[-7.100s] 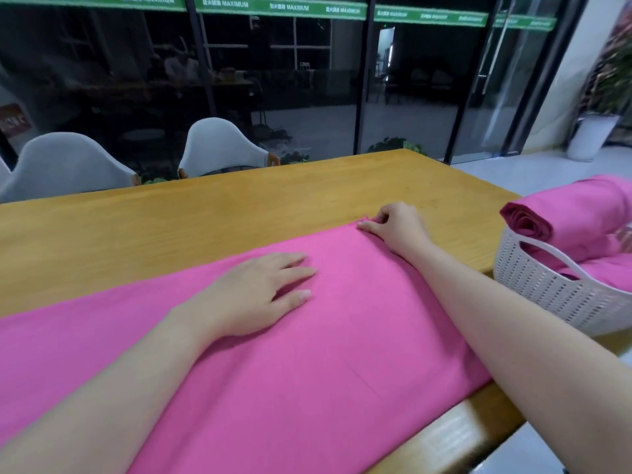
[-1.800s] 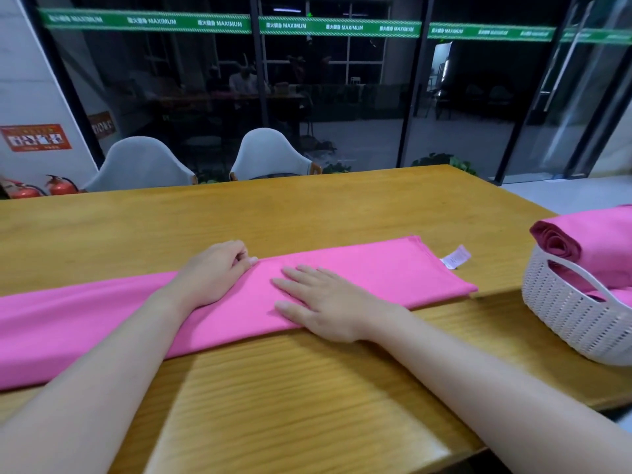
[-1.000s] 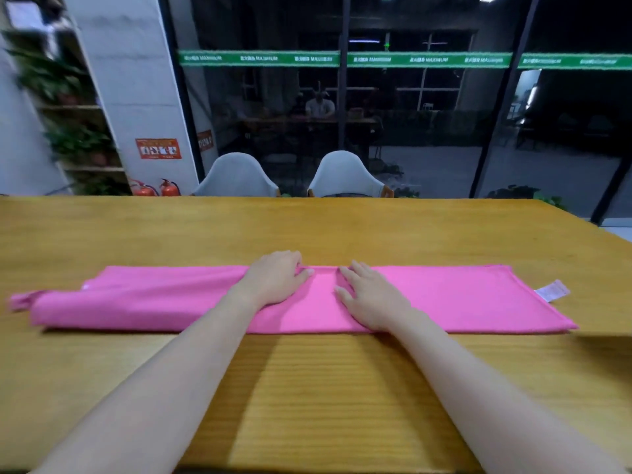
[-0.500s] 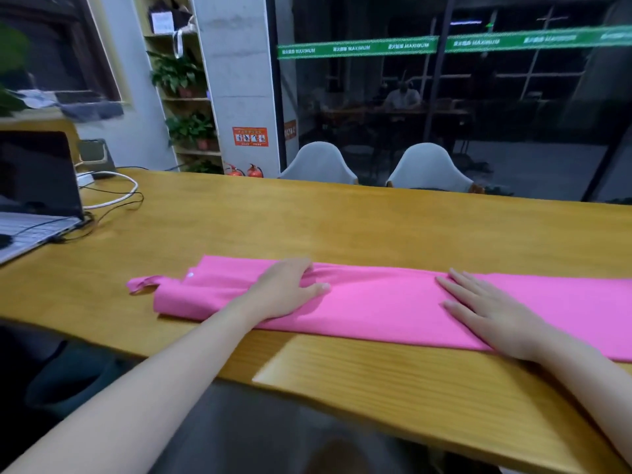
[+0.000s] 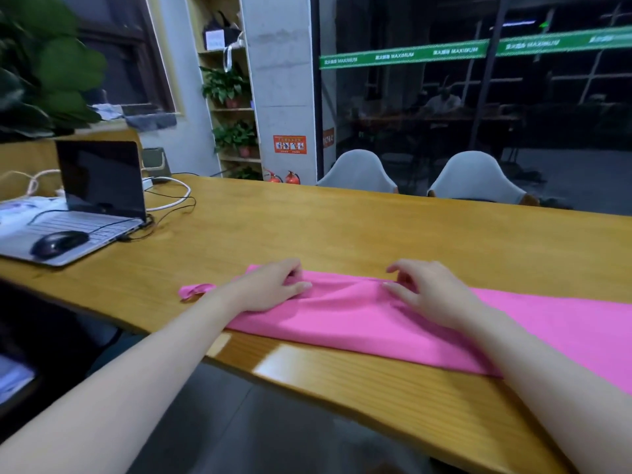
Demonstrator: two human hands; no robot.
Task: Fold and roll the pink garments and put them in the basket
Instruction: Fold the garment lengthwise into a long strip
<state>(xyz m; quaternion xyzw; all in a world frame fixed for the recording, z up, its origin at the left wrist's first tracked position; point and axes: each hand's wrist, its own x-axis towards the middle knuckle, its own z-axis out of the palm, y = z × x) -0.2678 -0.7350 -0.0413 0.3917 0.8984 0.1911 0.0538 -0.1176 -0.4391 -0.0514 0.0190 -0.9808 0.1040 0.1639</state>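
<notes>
A pink garment [image 5: 355, 316], folded into a long narrow strip, lies along the near side of the wooden table [image 5: 342, 234] and runs out of frame at the right. A small twisted tail [image 5: 196, 289] sticks out at its left end. My left hand [image 5: 270, 285] rests on the strip's left end, its fingers slightly bent at the far edge. My right hand [image 5: 431, 292] lies on the strip a little to the right, fingers arched with the tips on the cloth. The fabric is wrinkled between the two hands. The basket is out of view.
An open laptop [image 5: 85, 206] with a black mouse [image 5: 58, 242] on it and cables [image 5: 171, 200] sits at the table's far left. Two white chairs [image 5: 357, 172] stand behind the table against a glass wall. The table's near edge [image 5: 307, 374] runs just below the garment.
My view has swung left along the strip. Both hands have slid left to its left end, the right hand more than the left, and their fingers went from flat to slightly bent.
</notes>
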